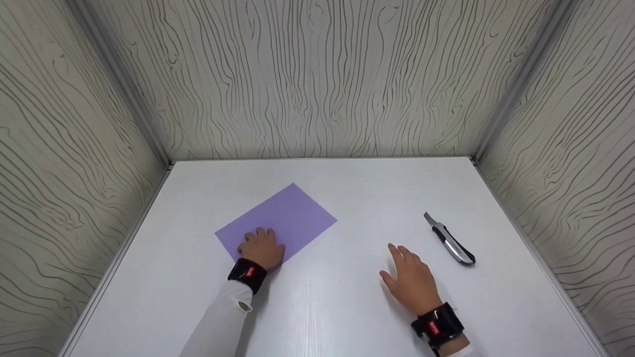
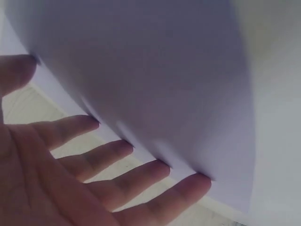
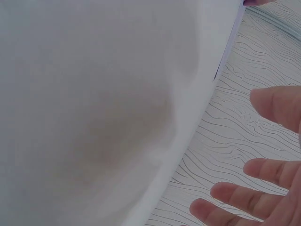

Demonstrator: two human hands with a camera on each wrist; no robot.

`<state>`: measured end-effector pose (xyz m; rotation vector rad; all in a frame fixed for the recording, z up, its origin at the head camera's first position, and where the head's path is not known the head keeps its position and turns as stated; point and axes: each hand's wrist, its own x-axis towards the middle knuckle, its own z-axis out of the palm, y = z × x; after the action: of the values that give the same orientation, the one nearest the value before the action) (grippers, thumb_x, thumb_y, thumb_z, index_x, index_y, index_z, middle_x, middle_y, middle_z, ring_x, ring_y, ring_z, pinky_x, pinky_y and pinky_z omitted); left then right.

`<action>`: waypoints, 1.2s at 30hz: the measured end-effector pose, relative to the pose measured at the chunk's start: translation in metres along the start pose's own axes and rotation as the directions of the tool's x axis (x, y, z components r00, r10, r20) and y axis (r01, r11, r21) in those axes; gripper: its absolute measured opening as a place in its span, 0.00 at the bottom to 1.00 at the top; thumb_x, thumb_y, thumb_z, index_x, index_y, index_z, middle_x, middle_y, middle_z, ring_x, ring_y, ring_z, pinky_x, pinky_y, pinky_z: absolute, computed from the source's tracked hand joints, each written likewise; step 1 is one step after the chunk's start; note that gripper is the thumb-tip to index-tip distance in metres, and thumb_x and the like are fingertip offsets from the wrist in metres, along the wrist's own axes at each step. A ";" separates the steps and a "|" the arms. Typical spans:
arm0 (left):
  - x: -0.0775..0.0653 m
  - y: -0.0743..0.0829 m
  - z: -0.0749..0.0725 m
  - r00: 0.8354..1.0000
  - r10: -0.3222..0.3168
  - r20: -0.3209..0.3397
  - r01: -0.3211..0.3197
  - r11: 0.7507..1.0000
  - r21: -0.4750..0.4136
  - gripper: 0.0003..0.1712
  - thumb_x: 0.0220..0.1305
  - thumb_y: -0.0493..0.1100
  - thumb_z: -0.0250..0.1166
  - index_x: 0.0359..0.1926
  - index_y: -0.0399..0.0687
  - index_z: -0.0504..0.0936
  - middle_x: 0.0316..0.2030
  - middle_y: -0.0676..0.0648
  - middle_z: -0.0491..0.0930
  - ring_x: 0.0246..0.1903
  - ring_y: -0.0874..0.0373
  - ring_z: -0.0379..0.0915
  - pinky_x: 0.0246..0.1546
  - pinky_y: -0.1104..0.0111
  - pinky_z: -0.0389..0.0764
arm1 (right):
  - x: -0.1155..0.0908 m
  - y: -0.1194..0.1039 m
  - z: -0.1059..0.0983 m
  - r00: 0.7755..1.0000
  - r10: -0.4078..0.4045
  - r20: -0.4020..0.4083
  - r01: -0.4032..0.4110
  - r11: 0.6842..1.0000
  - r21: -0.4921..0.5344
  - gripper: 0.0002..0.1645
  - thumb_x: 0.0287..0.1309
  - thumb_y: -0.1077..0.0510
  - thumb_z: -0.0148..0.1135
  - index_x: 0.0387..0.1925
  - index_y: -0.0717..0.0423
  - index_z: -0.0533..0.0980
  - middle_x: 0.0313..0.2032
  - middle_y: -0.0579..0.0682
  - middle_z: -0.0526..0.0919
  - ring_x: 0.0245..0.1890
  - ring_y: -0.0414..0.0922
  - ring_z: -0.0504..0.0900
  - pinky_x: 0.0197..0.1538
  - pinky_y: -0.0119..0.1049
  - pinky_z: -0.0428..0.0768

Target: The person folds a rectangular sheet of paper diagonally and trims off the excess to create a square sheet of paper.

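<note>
- The purple sheet of paper (image 1: 302, 213) lies flat and askew on the white tabletop (image 1: 322, 307), left of centre, one corner toward the back wall (image 1: 317, 79).
- It looks thin, so it should be light and limp, apt to slide under a sideways push and easy to crease. A flat palm or spread fingertips would steady it; to lift it, a pinch at a free corner, such as the right one, seems best.
- The utility knife (image 1: 451, 243) lies right of the right hand, blade out and pointing to the back left. Its handle looks rigid and easy to grasp; the blade calls for care.
- The left hand (image 1: 263, 249) is spread wide over the sheet's near part, fingertips touching the paper, holding nothing curled in its grasp.
- The right hand (image 1: 412, 280) is spread and empty, apart from both paper and knife, thumb out to the left.
</note>
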<state>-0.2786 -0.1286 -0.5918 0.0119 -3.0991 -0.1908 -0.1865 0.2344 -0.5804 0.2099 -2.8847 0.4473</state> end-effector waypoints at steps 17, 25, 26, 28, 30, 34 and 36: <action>-0.018 0.027 -0.012 0.951 0.297 0.084 -0.288 0.952 -0.100 0.31 0.71 0.55 0.67 0.64 0.39 0.80 0.63 0.32 0.79 0.59 0.31 0.76 0.47 0.31 0.84 | 0.006 -0.007 0.001 0.988 -0.109 -0.110 0.106 0.994 -0.034 0.40 0.61 0.52 0.79 0.70 0.64 0.76 0.60 0.67 0.84 0.58 0.63 0.86 0.54 0.61 0.87; -0.021 0.032 -0.012 0.909 0.400 0.120 -0.392 0.916 -0.083 0.33 0.72 0.54 0.66 0.71 0.41 0.77 0.72 0.32 0.75 0.71 0.26 0.71 0.59 0.26 0.79 | 0.010 -0.010 -0.002 0.995 -0.091 -0.037 0.090 0.996 -0.026 0.38 0.61 0.49 0.79 0.68 0.63 0.78 0.62 0.67 0.83 0.58 0.64 0.85 0.54 0.61 0.87; -0.022 0.032 -0.012 0.902 0.413 0.128 -0.404 0.911 -0.085 0.34 0.72 0.54 0.65 0.72 0.41 0.76 0.73 0.32 0.74 0.72 0.25 0.70 0.62 0.26 0.77 | 0.011 -0.010 -0.002 0.996 -0.083 -0.012 0.083 0.996 -0.023 0.39 0.61 0.49 0.79 0.68 0.62 0.78 0.63 0.67 0.83 0.59 0.64 0.85 0.55 0.62 0.87; -0.023 0.032 -0.012 0.887 0.435 0.154 -0.425 0.900 -0.095 0.35 0.74 0.53 0.63 0.75 0.43 0.74 0.76 0.32 0.71 0.76 0.24 0.66 0.68 0.25 0.73 | 0.012 -0.010 -0.002 0.997 -0.069 0.040 0.069 0.998 -0.011 0.40 0.61 0.48 0.79 0.68 0.62 0.77 0.65 0.67 0.82 0.61 0.64 0.84 0.58 0.62 0.86; -0.024 0.032 -0.012 0.874 0.455 0.172 -0.443 0.891 -0.105 0.35 0.74 0.53 0.63 0.76 0.44 0.73 0.78 0.33 0.70 0.78 0.25 0.64 0.71 0.25 0.70 | 0.014 -0.010 -0.002 0.994 -0.056 0.092 0.055 0.998 0.011 0.40 0.61 0.47 0.79 0.69 0.62 0.77 0.66 0.67 0.81 0.63 0.65 0.83 0.60 0.63 0.85; -0.026 0.034 -0.010 0.846 0.492 0.207 -0.476 0.871 -0.123 0.35 0.74 0.53 0.61 0.78 0.49 0.72 0.80 0.36 0.68 0.80 0.27 0.61 0.74 0.26 0.66 | 0.016 -0.011 0.000 0.983 -0.041 0.181 0.031 0.998 0.056 0.43 0.60 0.46 0.80 0.70 0.62 0.77 0.69 0.68 0.79 0.66 0.66 0.81 0.65 0.63 0.83; -0.027 0.035 -0.009 0.831 0.512 0.219 -0.495 0.859 -0.129 0.36 0.74 0.53 0.62 0.79 0.51 0.72 0.81 0.38 0.68 0.81 0.29 0.61 0.76 0.27 0.66 | 0.016 -0.012 0.002 0.975 -0.044 0.220 0.026 0.996 0.085 0.44 0.58 0.46 0.81 0.70 0.61 0.76 0.71 0.68 0.77 0.68 0.67 0.79 0.69 0.64 0.81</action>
<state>-0.2516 -0.0949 -0.5795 -0.8916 -3.1859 -0.2921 -0.2003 0.2203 -0.5750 0.3439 -3.0765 0.5696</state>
